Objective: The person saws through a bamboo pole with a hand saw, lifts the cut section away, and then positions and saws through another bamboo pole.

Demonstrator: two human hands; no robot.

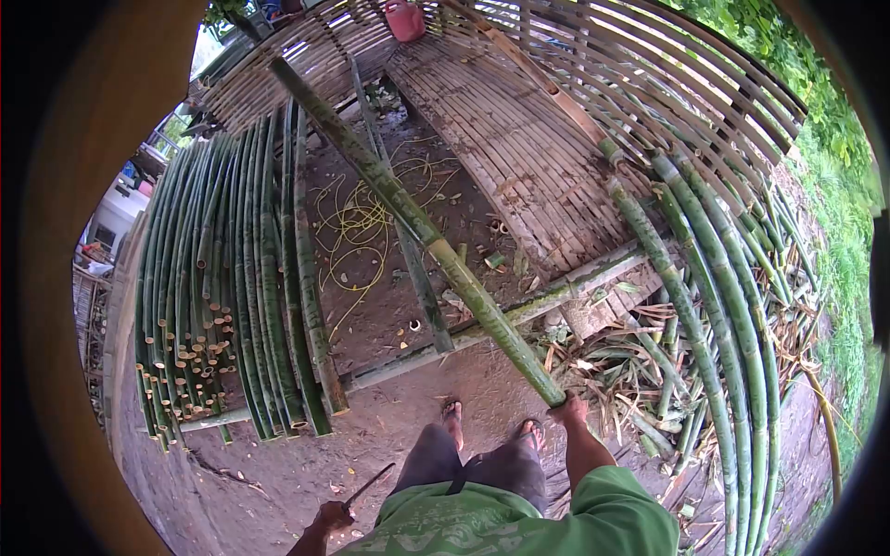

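Right grip [569,409] was closed around the butt of a green bamboo pole [468,285]; left grip [334,517], low and to its left, was clenched on a knife [369,488], blade angled up and toward the right grip.

Clearance: bare dirt [399,397] was open left of the right grip, up to the stacked bamboo poles [264,278] well off that way. Tight on the right: offcuts [616,375] just beside it, leaning poles [709,278] past those. A cross pole [399,360] ran ahead of the grip, under the held one; couldn't tell if they touched. Slatted bamboo platform [519,157] sat beyond that, its left edge facing the yellow cord [371,218].

Markings: pale print on the green shirt [491,514], too faint to read.

Held pole's long axis ran diagonally from the right grip, far end pointing ahead-left.
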